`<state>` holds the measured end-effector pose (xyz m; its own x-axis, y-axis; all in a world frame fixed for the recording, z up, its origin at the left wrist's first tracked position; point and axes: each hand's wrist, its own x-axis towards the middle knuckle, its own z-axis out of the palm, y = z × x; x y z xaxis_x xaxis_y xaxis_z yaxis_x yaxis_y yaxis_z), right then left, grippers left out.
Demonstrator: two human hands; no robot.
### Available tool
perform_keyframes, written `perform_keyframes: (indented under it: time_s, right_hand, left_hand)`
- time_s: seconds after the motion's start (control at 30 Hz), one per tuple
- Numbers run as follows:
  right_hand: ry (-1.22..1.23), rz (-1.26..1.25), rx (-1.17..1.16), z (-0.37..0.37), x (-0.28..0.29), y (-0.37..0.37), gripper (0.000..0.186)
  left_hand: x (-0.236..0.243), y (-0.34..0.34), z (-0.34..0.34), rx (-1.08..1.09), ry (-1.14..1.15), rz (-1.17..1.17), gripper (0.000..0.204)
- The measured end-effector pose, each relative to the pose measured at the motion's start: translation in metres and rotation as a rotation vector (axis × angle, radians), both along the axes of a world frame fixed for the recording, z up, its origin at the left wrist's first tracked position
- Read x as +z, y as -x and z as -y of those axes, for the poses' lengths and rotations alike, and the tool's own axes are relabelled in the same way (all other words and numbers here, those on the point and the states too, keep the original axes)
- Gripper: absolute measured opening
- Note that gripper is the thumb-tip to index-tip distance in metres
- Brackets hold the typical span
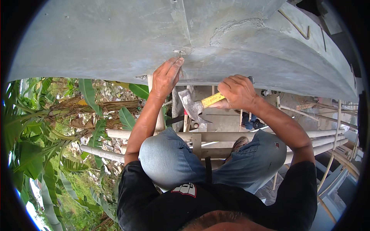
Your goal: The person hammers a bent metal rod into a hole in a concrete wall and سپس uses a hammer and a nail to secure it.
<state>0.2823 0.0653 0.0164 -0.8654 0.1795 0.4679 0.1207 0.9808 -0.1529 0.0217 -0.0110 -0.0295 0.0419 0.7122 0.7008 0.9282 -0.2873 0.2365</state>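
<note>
My left hand [167, 77] is raised to the underside edge of a large grey concrete surface [100, 38], fingers pinched on a thin metal nail or pin [180, 55] at a small chipped spot [178, 51]. My right hand [237, 90] grips the yellow handle of a hammer [210, 100] lower and to the right. The worn grey metal head [189, 106] points left, below my left hand and apart from the nail.
My knees rest above bamboo scaffold poles [323, 140]. Banana plants [50, 150] and rubble fill the ground at left. A bent rod [306, 34] sticks from the concrete at upper right. Below are paving and dark blue clothing [248, 121], perhaps a person's legs.
</note>
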Motion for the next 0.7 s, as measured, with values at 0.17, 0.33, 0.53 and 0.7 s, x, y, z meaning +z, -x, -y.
perform_keyframes:
  time_s: [0.17, 0.33, 0.53, 0.7]
  right_hand:
    - [0.014, 0.101, -0.071, -0.003, -0.009, -0.006, 0.057]
    - [0.126, 0.206, -0.102, -0.001, -0.013, -0.014, 0.058]
    - [0.111, 0.163, -0.076, 0.004, -0.01, -0.01, 0.058]
    - [0.131, 0.147, -0.075, 0.005, -0.004, -0.006, 0.056]
  left_hand:
    - [-0.01, 0.01, 0.0, -0.032, -0.036, 0.038, 0.038]
    - [-0.01, 0.009, 0.006, -0.041, -0.06, 0.216, 0.024]
    - [0.004, 0.005, 0.006, 0.026, -0.071, 0.128, 0.028]
    - [0.001, 0.008, 0.005, 0.02, -0.064, 0.118, 0.032]
